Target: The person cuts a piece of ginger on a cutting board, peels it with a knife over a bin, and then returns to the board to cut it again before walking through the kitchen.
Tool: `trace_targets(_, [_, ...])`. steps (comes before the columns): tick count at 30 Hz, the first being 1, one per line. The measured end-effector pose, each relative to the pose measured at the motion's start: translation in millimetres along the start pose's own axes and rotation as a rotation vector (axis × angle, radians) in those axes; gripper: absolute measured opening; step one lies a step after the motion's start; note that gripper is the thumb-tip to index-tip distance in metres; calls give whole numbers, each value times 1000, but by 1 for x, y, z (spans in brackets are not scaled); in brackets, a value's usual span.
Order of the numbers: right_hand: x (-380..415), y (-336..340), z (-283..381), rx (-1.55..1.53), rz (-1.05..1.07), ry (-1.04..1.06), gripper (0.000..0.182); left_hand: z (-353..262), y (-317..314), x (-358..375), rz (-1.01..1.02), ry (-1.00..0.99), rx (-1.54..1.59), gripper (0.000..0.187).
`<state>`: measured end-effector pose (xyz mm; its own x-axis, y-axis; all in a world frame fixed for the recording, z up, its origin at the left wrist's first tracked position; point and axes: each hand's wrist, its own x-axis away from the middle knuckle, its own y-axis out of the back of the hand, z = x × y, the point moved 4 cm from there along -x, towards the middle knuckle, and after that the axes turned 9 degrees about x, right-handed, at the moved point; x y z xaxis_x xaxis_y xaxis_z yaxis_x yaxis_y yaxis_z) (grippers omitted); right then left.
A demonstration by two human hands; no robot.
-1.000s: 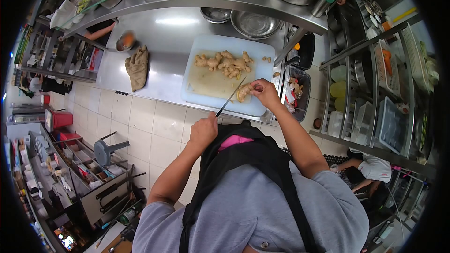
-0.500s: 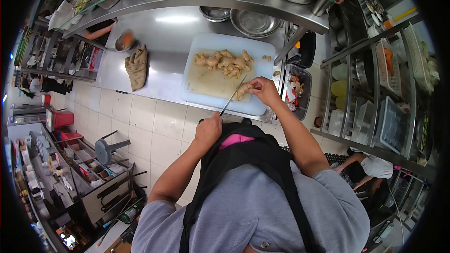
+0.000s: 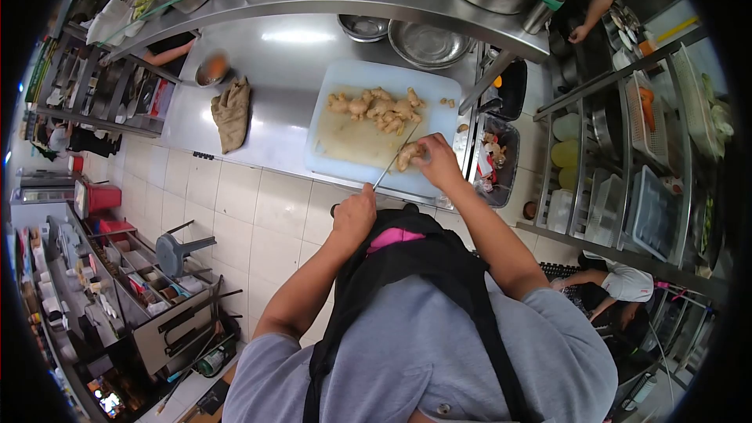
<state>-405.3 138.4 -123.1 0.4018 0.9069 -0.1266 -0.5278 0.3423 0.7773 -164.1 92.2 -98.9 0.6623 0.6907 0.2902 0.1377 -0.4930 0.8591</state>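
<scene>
My left hand [image 3: 355,214] is closed round the handle of a knife [image 3: 392,163], whose blade points up and away over the near part of the cutting board [image 3: 446,121]. Pinched in the fingers of my right hand [image 3: 439,158] is a piece of ginger [image 3: 406,156], held beside the blade at the board's near right. A heap of ginger [image 3: 380,106] lies across the far half of the board. A few small ginger bits [image 3: 447,102] sit near its right edge.
A brown cloth [image 3: 231,116] and a metal bowl [image 3: 212,69] lie left on the steel table. Two metal bowls [image 3: 431,43] stand behind the board, under a shelf [image 3: 313,8]. A bin with scraps [image 3: 497,160] is at right. Other people's arms [image 3: 599,9] show at the edges.
My right hand and the ginger piece have shifted slightly; the knife stays close beside it. At the upper right, another person's arm has come further into view.
</scene>
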Motion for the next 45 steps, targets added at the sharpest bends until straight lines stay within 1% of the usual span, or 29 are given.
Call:
trace_targets(1, [2, 1, 12, 1, -2, -1, 43, -1, -1, 1, 1, 6, -27, 22])
trace_targets(3, [9, -1, 28, 23, 35, -140, 54, -5, 4, 5, 6, 12, -52, 22])
trace_targets(6, [15, -12, 29, 17, 0, -146, 57, -10, 19, 8, 22, 48, 11, 26])
trace_targets(8, [18, -11, 27, 9, -12, -155, 57, -3, 27, 9, 3, 6, 209, 30])
trace_targets(11, [18, -11, 25, -14, 13, -148, 60, 2, 39, 7, -21, 28, 238, 32])
trace_targets(13, [20, -9, 23, -90, 18, -88, 62, 12, 30, 1, -12, 20, 272, 32])
trace_targets(15, [22, -9, 18, -113, 27, -87, 63, 20, 18, -3, 3, 7, 306, 33])
trace_targets(17, [25, -10, 12, -130, 36, -90, 64, 24, 8, -6, -28, -28, 444, 36])
trace_targets(19, [26, -11, 11, -137, 5, -54, 65, 27, -3, -9, -31, -19, 512, 38])
trace_targets(20, [27, -12, 10, -136, 7, -53, 65, 29, -8, -10, -35, -9, 576, 39])
trace_targets(26, [28, -7, 13, -171, -21, -76, 65, 25, -14, -15, 21, 11, 590, 40])
trace_targets(30, [27, -8, 10, -152, -5, -75, 66, 21, -8, -13, 3, -19, 626, 40])
trace_targets(32, [28, -9, 10, -137, -11, -67, 66, 20, -6, -14, 53, 9, 608, 40])
trace_targets(38, [29, -10, 8, -177, -12, -82, 62, 28, -15, -20, 82, -24, 644, 42])
trace_targets(40, [27, -11, 9, -176, -5, -95, 62, 21, -11, -21, 95, -26, 644, 43])
trace_targets(42, [29, -12, 9, -177, 8, -112, 62, 18, -11, -20, 196, 87, 742, 43])
trace_targets(45, [29, -12, 12, -155, 10, -108, 62, 12, -15, -25, 203, 81, 796, 42])
